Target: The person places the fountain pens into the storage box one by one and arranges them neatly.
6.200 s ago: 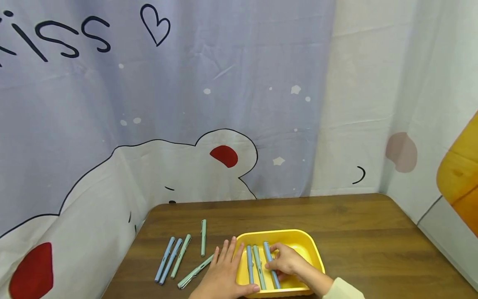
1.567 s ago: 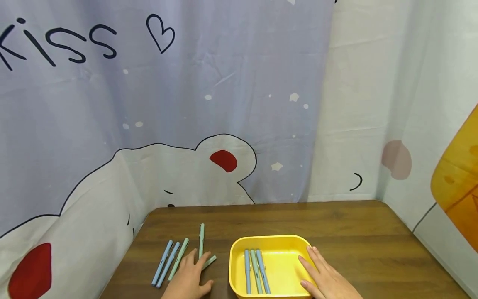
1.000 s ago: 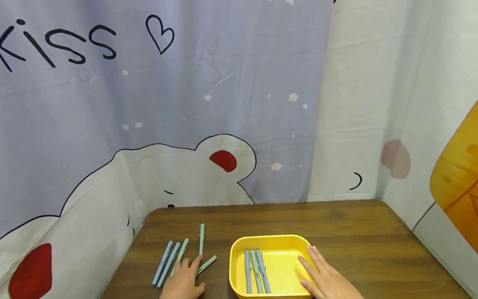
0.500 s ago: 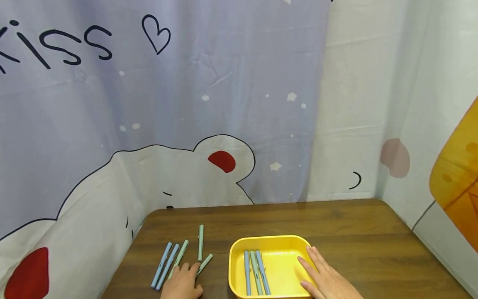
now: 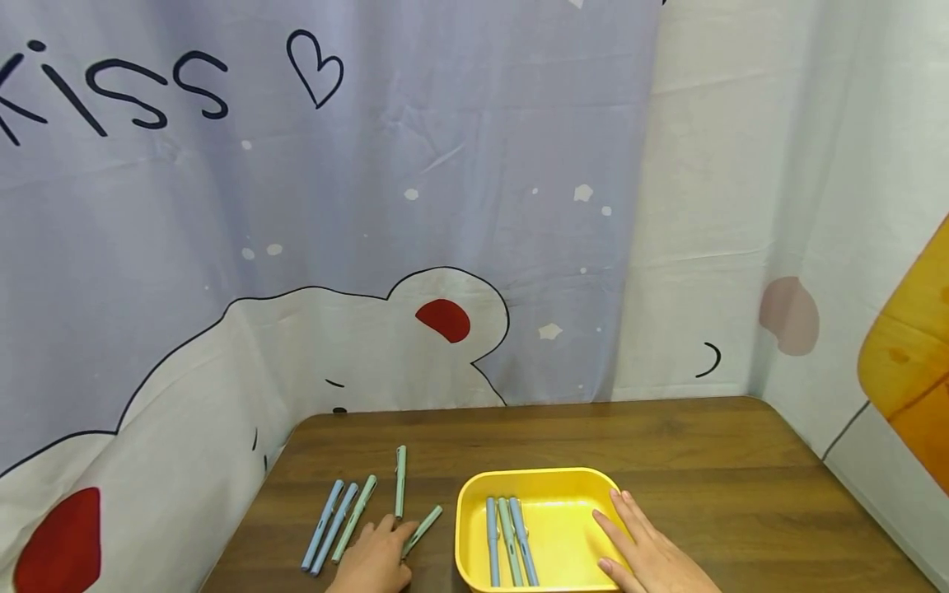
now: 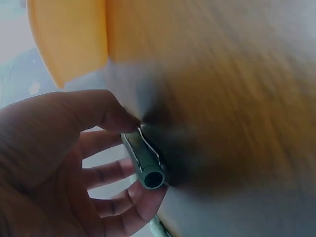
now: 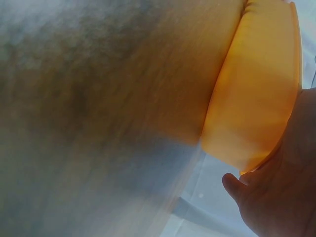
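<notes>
On the brown table, my left hand (image 5: 389, 542) pinches a green pen (image 5: 424, 528) that lies slanted just left of the yellow tray (image 5: 534, 473). In the left wrist view the thumb (image 6: 111, 114) and curled fingers close round that pen (image 6: 146, 165). Three pens (image 5: 508, 539), two blue and one green, lie side by side in the tray's left half. My right hand (image 5: 630, 545) rests flat on the tray's right rim, fingers straight; the right wrist view shows it against the tray's wall (image 7: 256, 98).
Left of my hand lie two blue pens (image 5: 329, 525) and a green pen (image 5: 356, 523) in a row, with one more green pen (image 5: 400, 492) behind. A printed cloth backdrop (image 5: 371, 247) closes in the table's back and sides. Bare wood (image 5: 704, 461) lies right of the tray.
My left hand slid from the pen row onto the slanted green pen and closed on it; the pen has shifted slightly right, towards the tray. The right hand stays put.
</notes>
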`<state>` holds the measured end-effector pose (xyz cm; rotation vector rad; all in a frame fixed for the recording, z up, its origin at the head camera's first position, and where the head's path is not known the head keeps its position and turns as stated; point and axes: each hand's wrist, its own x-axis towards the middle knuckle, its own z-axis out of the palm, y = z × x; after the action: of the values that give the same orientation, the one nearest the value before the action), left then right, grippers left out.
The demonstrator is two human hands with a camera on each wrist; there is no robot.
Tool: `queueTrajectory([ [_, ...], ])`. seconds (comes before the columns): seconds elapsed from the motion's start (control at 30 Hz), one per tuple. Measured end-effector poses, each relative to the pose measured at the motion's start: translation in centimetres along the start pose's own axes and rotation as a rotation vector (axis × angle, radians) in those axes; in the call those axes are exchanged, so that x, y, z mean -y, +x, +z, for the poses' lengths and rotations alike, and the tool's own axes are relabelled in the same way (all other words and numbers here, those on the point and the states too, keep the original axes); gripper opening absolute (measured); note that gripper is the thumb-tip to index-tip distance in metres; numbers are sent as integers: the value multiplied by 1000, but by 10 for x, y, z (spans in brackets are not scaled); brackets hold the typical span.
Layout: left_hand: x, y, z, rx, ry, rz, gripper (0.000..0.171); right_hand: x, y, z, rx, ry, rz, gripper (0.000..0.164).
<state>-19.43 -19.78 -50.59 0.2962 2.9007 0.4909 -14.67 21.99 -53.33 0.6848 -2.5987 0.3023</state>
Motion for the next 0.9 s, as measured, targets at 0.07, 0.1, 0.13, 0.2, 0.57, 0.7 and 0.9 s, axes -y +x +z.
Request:
queueTrajectory([
  [0.07,-2,2,1,0,12,15,61,0,0,0,0,4,6,57],
  [0.1,-3,3,1,1,18,22,60,1,0,0,0,9,11,57],
  [0.13,-4,4,1,4,25,28,59,1,0,0,-2,15,17,57],
  [0.2,-6,6,1,12,42,36,56,1,0,0,-8,25,24,57],
  [0.57,-9,8,-1,-14,119,31,44,2,-1,2,-4,53,34,59],
  [0.7,-4,6,0,-87,187,79,39,2,0,0,15,69,39,58],
  [0.9,4,-1,0,-185,297,211,32,2,-1,0,19,88,40,58],
])
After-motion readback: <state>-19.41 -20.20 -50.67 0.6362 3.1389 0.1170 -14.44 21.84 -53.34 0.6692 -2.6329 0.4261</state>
